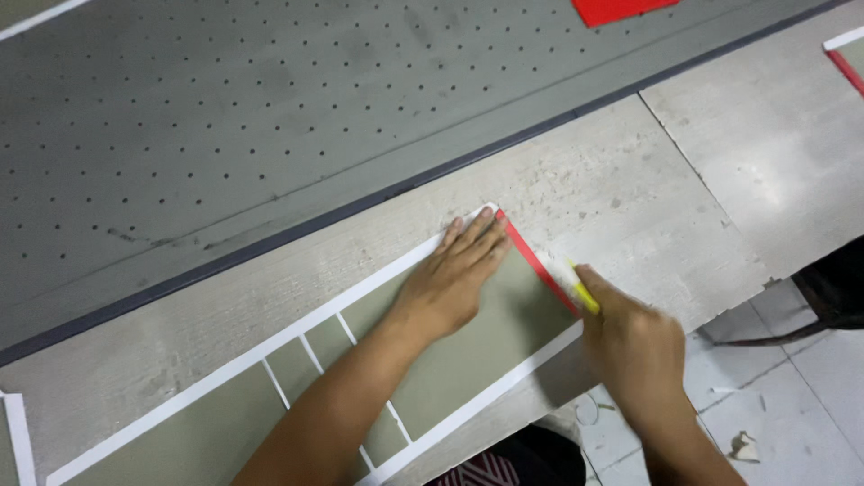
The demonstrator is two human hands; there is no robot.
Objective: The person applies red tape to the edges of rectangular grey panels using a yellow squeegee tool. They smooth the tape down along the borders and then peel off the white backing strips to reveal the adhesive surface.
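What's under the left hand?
The left hand lies flat on the olive panel, fingertips near its red edge strip. The surface beneath the palm is hidden.

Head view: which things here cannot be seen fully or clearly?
- Yellow tool: mostly hidden inside the right hand; its kind is unclear.
- Board: partly covered by the left hand and forearm, cut off by the bottom edge.
- Red sheet: cut off by the top edge.
- Dark object: cut off by the right edge.

Yellow tool point(585, 295) mostly hidden in blurred right hand point(630, 346); red sheet point(616, 9) cut by top edge.
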